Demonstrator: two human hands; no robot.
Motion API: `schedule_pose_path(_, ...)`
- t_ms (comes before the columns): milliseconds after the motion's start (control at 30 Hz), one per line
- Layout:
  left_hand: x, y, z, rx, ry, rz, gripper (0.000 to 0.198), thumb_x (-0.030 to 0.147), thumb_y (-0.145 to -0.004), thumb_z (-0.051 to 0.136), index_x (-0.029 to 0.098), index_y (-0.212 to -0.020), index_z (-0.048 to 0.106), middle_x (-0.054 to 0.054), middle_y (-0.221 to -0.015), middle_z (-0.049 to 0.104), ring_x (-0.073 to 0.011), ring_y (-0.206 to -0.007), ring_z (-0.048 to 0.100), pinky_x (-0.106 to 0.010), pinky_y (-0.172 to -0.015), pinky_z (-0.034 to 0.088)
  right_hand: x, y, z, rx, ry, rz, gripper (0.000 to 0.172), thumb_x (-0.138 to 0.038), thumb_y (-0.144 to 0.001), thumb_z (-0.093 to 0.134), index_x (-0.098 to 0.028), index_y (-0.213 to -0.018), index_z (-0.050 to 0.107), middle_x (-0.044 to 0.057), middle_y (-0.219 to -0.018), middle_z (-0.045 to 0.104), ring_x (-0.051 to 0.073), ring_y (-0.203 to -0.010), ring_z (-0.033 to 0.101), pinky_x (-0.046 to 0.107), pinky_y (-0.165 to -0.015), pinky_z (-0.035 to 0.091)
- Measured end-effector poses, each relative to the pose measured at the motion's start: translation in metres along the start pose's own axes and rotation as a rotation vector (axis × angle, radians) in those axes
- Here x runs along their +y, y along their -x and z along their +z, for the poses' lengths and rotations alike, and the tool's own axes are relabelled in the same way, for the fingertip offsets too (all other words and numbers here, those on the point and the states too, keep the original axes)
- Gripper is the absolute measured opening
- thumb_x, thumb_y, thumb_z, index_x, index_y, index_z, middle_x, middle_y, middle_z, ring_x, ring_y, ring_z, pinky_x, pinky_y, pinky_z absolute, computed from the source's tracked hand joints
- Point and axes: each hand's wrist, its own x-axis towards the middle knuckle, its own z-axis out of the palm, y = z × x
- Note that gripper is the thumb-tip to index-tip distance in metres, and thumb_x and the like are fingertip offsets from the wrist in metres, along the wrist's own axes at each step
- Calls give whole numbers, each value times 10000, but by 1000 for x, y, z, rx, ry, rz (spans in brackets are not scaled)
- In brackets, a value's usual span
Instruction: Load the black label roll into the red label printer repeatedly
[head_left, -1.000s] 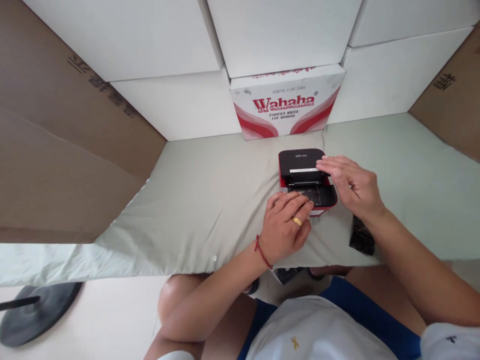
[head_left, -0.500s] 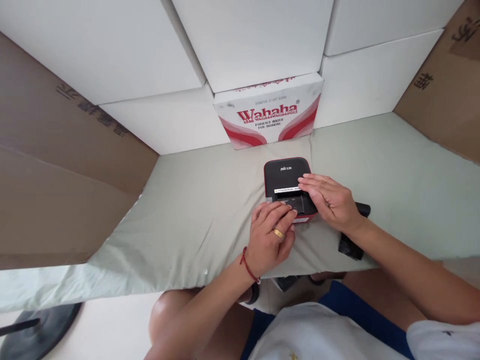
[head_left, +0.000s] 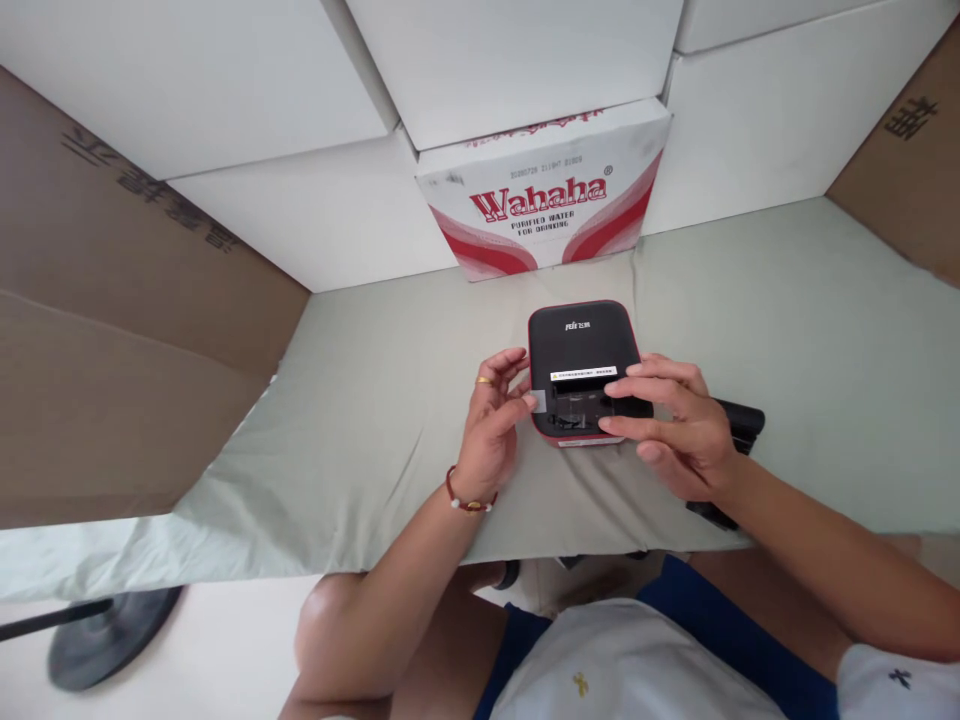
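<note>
A black device with a red edge [head_left: 582,345] lies on the green cloth, with a white label strip [head_left: 583,375] across it and a dark recess below the strip. At its left side is my left hand [head_left: 496,415], fingers apart and curved, the thumb at a small pale tab [head_left: 538,401] on the device's edge. My right hand [head_left: 679,420] has its fingers spread over the device's right part, fingertips at the recess. Partly hidden behind the right hand, a black object [head_left: 742,420] lies on the cloth.
A white and red Wahaha box [head_left: 551,215] stands behind the device against stacked white boxes [head_left: 300,210]. Brown cartons stand at the left [head_left: 112,350] and right [head_left: 892,170]. The cloth's front edge is near my knees. A round black base [head_left: 112,635] is on the floor.
My left hand has moved from the device's front to its left side. My right hand has spread its fingers and shifted over the recess. The view has shifted slightly closer.
</note>
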Motion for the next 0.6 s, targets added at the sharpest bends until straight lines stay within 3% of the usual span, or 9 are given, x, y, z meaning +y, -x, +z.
schedule_pose_path(167, -2, -2, 5, -5, 77, -77, 576, 282, -718, 842, 298, -1265, 663, -57, -1478, 641, -279, -1466, 541, -456, -1205, 492, -3, -2, -3, 40, 22, -26, 358, -402, -1082, 524, -361, -1224, 849, 87, -1031, 769, 310, -1166, 648, 544, -1041, 588)
schedule_pose_path(467, -3, -3, -2, -16, 88, -211, 823, 204, -715, 817, 402, -1445, 494, -38, -1564, 555, -247, -1491, 545, -434, -1190, 515, -4, 1, 0, 59, 46, -20, 330, -333, -1035, 584, -390, -1243, 834, 62, -1015, 783, 300, -1150, 672, 518, -989, 600)
schedule_pose_path(600, -7, -6, -4, -14, 153, -213, 859, 188, -682, 845, 408, -1435, 495, -40, -1573, 544, -243, -1503, 533, -433, -1195, 505, -4, -1, 2, 73, 87, -82, 287, -308, -1018, 626, -378, -1194, 842, 49, -1034, 815, 297, -1153, 687, 526, -1060, 587)
